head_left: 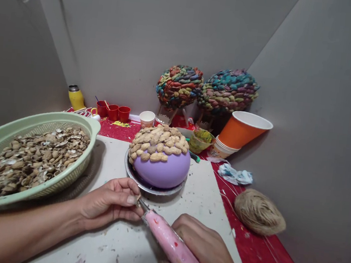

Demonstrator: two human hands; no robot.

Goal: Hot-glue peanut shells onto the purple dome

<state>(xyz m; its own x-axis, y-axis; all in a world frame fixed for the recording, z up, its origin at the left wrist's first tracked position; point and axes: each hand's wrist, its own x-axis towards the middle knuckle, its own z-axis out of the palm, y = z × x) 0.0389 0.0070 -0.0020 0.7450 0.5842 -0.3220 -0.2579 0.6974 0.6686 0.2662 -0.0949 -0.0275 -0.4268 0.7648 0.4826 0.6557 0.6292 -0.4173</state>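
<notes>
R hand (204, 240) wrapped round pink glue gun (169, 241), tip right at small bit (138, 200), mostly hidden, pinched in L hand (112, 202). Green colander (89, 155) w/ loose shells (39, 156) on L side of tabletop (98, 251); twine bundle (259, 212) far R. Past hands, approx. center: purple balloon (162, 173) in metal dish (157, 191), top clad w/ peanut shells (158, 138), lower front bare. Behind: red cups (113, 113), orange cup (240, 131), then 2 multicol. balls (180, 85) near back wall (135, 38).
</notes>
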